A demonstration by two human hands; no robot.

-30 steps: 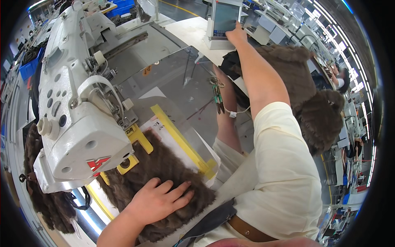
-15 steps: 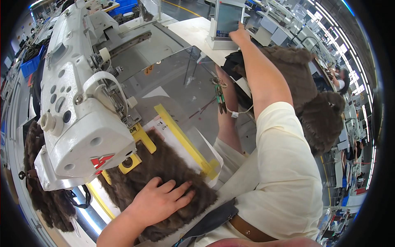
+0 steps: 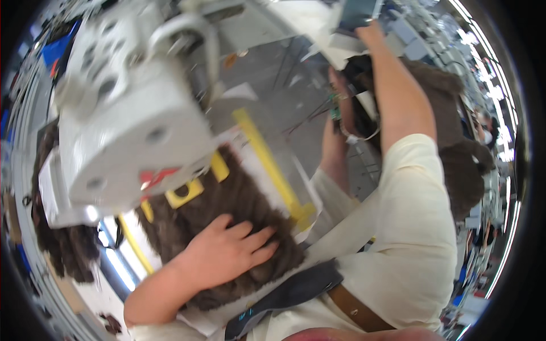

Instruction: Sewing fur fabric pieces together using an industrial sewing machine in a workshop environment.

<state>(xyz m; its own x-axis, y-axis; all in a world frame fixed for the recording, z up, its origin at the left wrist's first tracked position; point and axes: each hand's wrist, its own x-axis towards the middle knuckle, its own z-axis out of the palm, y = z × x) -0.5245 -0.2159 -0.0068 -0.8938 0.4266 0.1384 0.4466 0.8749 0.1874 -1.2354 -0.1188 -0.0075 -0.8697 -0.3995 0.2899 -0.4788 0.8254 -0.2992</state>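
Note:
My left hand [image 3: 230,253] lies flat with fingers spread on a piece of dark brown fur [image 3: 250,199]. The fur rests on a white sheet edged with yellow strips [image 3: 267,170], and small yellow clamp plates [image 3: 185,194] bear on its far part. Over that part hangs the large white head of a sewing machine [image 3: 142,136], hiding the needle area. My right arm reaches far forward, and my right hand [image 3: 371,35] is at a tablet-like control screen [image 3: 355,16], a finger stretched toward it. That hand is blurred and holds nothing I can see.
More brown fur pieces [image 3: 463,170] are heaped to the right of my arm, and others [image 3: 62,244] hang at the left. A small green tool on a cord [image 3: 335,108] dangles near my leg. Farther off are workstations and a blue bin [image 3: 57,51].
The view has shifted and blurred, so the machine looks larger and the screen sits higher and farther right. My left hand stays on the fur; my right hand remains at the screen.

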